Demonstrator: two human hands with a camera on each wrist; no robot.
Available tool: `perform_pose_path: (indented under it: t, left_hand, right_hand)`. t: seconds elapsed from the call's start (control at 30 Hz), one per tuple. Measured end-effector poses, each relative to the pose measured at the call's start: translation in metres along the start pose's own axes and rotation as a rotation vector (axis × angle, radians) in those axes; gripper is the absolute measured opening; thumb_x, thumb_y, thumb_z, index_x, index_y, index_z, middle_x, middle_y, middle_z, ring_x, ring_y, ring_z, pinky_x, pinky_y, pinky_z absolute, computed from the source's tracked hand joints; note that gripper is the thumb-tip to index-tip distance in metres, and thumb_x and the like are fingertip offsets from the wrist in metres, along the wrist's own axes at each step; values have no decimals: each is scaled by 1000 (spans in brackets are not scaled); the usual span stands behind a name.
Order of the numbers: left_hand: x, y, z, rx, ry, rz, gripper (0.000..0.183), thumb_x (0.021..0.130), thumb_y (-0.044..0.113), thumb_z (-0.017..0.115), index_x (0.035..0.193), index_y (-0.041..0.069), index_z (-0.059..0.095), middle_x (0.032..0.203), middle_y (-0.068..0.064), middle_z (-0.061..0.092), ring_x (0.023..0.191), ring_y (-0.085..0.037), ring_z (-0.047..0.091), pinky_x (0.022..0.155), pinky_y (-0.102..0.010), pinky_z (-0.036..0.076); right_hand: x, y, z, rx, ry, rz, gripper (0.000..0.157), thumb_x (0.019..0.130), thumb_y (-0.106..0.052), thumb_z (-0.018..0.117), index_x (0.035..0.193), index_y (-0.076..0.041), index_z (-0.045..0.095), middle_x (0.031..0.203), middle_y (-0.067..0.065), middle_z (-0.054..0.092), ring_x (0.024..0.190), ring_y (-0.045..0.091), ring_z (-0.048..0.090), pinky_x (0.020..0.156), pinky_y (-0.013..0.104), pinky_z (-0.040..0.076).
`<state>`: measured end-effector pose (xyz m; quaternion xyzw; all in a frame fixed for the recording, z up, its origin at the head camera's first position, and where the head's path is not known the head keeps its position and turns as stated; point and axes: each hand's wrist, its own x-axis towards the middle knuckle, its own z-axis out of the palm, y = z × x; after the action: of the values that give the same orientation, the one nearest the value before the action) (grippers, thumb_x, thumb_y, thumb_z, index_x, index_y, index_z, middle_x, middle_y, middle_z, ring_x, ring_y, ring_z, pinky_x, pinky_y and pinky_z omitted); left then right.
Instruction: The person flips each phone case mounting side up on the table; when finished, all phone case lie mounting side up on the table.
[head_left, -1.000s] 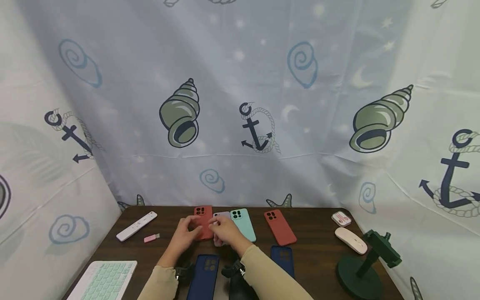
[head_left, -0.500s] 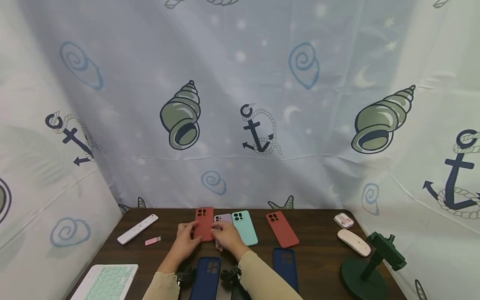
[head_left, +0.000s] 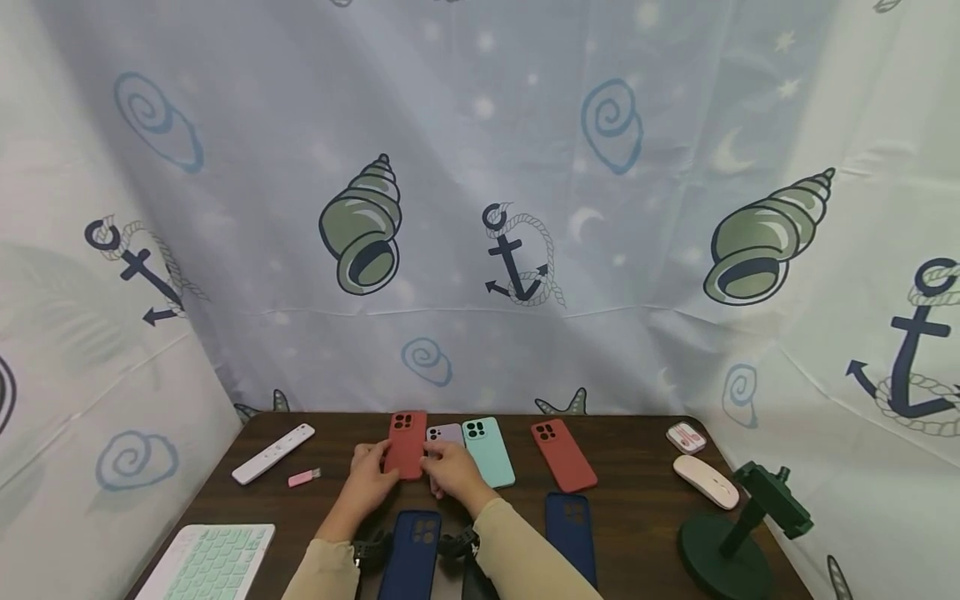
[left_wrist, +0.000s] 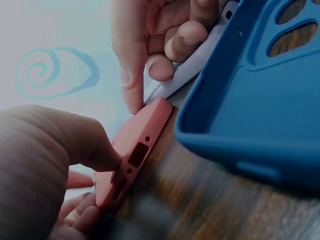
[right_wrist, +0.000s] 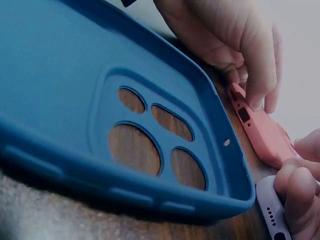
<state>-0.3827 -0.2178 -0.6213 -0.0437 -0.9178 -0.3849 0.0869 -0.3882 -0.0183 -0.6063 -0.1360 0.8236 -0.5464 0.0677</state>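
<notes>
In the head view a red phone case [head_left: 405, 446] lies at the back of the table, camera cutouts at the far end. My left hand [head_left: 366, 481] holds its near left corner; in the left wrist view the thumb [left_wrist: 102, 150] presses by the port cutouts, other fingers lie along the side. My right hand [head_left: 456, 471] pinches the case's near right corner, its other fingers curled beside a partly hidden lavender phone case [head_left: 446, 433]. Against that lies a mint phone case [head_left: 489, 452]. Between my forearms is a blue phone case [head_left: 411, 554], large in both wrist views.
Farther right lie another red case [head_left: 564, 455] and a second blue case [head_left: 572, 537]. A white mouse [head_left: 705, 481], a small white box [head_left: 686, 437] and a green stand [head_left: 727, 554] line the right side. At left are a remote [head_left: 272, 454], pink USB stick [head_left: 303, 477] and keyboard [head_left: 213, 562].
My left hand has come in from a wider spread, sliding nearer along the red case's left edge. The right hand has stayed by its right edge. The other things have not moved.
</notes>
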Motion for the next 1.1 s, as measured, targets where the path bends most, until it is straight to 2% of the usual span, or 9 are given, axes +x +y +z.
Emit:
perform_pose_path:
  t: [0.17,0.3,0.53,0.7,0.9,1.1]
  left_hand:
    - [0,-3,0,4,-26,-19,69,88,15,68,148,-7,43,133,-29,37,121,-44,41,98,-57,42]
    - [0,-2,-1,17,-40,-22,71,88,15,68,150,-7,41,132,-28,38,120,-44,40,98,-56,41]
    - [-2,1,-2,23,-33,-5,71,88,14,67,150,-8,40,132,-29,40,120,-44,41,95,-55,42]
    - [-3,2,-3,1,-36,22,70,90,13,67,150,-10,39,132,-28,41,123,-44,40,98,-54,42]
    - [-5,3,-4,-6,-53,20,71,96,27,70,151,-7,40,129,-24,42,119,-38,42,97,-51,42]
    - [-5,3,-4,-16,-61,6,76,96,43,68,152,-2,42,132,-23,41,121,-37,45,97,-52,44]
  right_hand:
    - [0,0,3,25,8,5,37,102,-18,59,136,-6,64,65,14,65,41,13,51,46,32,50]
    - [0,0,1,53,-16,1,37,102,-17,59,136,-4,63,78,21,69,43,13,52,46,31,51]
    - [1,1,-4,78,-36,-5,36,101,-15,59,135,-2,63,84,23,70,45,11,53,45,28,49]
    - [0,2,-5,114,-31,-5,36,100,-14,61,135,-6,64,84,22,69,46,12,55,45,28,50]
    - [-2,2,-8,195,-35,16,41,99,-13,61,141,-12,61,90,22,70,50,14,57,47,30,53]
    - [-2,1,-8,210,-45,-7,46,99,-12,61,145,-20,57,93,24,70,52,15,58,48,32,54]
